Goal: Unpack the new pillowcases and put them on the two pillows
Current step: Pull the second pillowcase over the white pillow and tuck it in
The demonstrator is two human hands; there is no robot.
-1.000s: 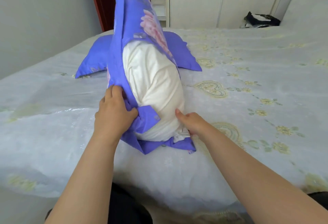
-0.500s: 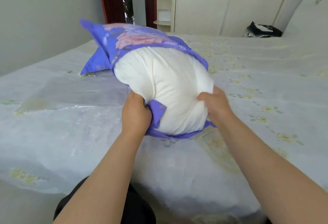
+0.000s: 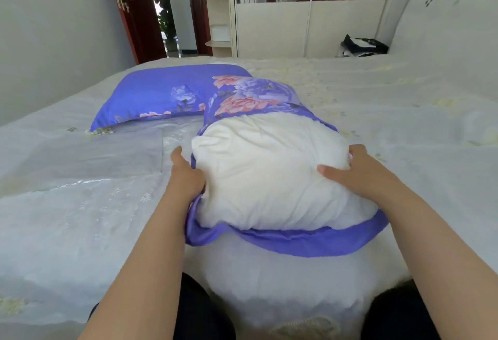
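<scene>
Second pillow casing under way. Left hand (image 3: 186, 178) grips the purple floral pillowcase (image 3: 283, 240) hem; right hand (image 3: 358, 172) lies spread on the half-covered white stuffed pillow (image 3: 269, 172), on the bed (image 3: 80, 218). Beyond it, the finished purple cased pillow (image 3: 161, 94). Next, judged: draw hem over exposed end.

One head-worn wide-angle view looks forward and down across the bed (image 3: 80, 204), close above the half-covered pillow (image 3: 269, 178), doorway (image 3: 167, 16) at 11 o'clock

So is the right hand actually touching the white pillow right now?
Touching. The head view shows the right hand lying on the white pillow, thumb and fingers pressed into its bulging end, with no gap between them.
</scene>
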